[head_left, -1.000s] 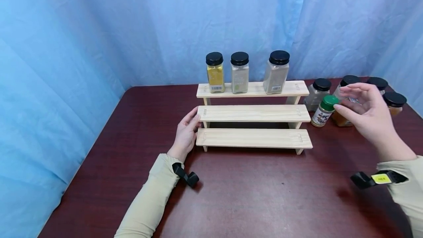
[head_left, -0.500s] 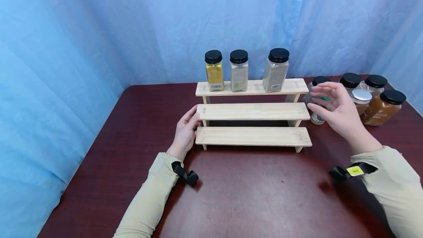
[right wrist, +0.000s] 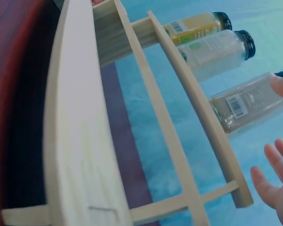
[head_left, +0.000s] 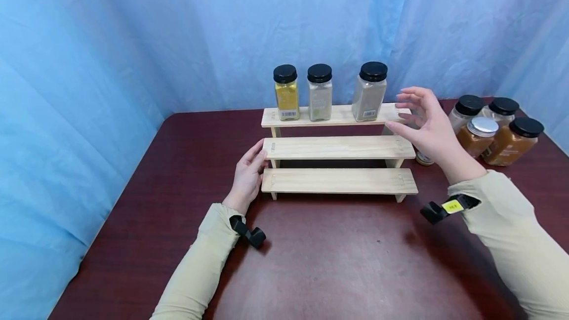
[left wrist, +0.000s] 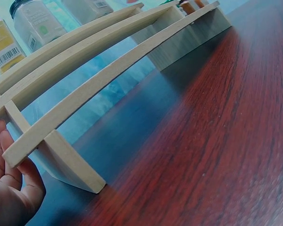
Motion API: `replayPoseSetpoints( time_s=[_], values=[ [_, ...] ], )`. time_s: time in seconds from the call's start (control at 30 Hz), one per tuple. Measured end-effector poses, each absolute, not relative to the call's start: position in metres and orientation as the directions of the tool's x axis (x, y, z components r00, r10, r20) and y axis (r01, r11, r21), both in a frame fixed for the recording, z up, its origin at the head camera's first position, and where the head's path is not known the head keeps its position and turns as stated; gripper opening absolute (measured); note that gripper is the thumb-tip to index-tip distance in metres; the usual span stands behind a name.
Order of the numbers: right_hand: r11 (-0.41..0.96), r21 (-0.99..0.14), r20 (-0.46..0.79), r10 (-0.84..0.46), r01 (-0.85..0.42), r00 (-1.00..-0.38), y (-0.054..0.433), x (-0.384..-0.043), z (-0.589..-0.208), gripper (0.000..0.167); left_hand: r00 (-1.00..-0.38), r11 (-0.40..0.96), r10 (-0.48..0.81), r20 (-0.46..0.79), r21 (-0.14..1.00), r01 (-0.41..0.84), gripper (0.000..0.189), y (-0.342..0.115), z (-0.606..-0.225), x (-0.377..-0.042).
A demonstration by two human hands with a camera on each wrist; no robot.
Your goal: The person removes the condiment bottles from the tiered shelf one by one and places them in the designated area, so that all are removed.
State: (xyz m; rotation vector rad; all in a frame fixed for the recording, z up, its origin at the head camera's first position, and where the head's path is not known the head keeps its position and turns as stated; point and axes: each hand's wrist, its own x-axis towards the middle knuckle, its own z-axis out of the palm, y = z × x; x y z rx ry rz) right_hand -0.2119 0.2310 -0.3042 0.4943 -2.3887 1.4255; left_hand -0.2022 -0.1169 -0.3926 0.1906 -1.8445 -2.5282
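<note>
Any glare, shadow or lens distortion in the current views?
Head: soft glare on the table and a dark shadow beside the right sleeve; left wrist: the wooden rack looks bowed, likely lens distortion; right wrist: the rack bows too, and its nearest board looks washed out.

6 blk-lid jars (head_left: 286,97) vis., 1 silver-lid jar (head_left: 474,141), 1 part-hidden btl. (head_left: 424,158), 1 wdn. 3-tier rack (head_left: 340,147), 2 hands (head_left: 248,174) (head_left: 428,130), 2 straps (head_left: 240,225) (head_left: 467,202).

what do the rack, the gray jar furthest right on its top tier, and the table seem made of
Rack: pale, matte wood, probably unvarnished, judging by the fine grain.
Gray jar: smooth, see-through, either glass or clear plastic; bright reflections show.
Table: dark reddish-brown, softly glossy; streaky grain suggests wood, though it could be laminate.
</note>
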Motion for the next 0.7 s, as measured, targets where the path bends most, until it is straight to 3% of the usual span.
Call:
replayPoseSetpoints(
  time_s=[0.7],
  values=[
    [0.472, -0.819, 0.297, -0.139, -0.327, -0.945, 0.205, -0.241, -0.280, 0.088, -0.994, -0.294, -0.066, -0.085, 0.954, -0.062, 0.045, -0.117, -0.391, -0.201]
  ],
)
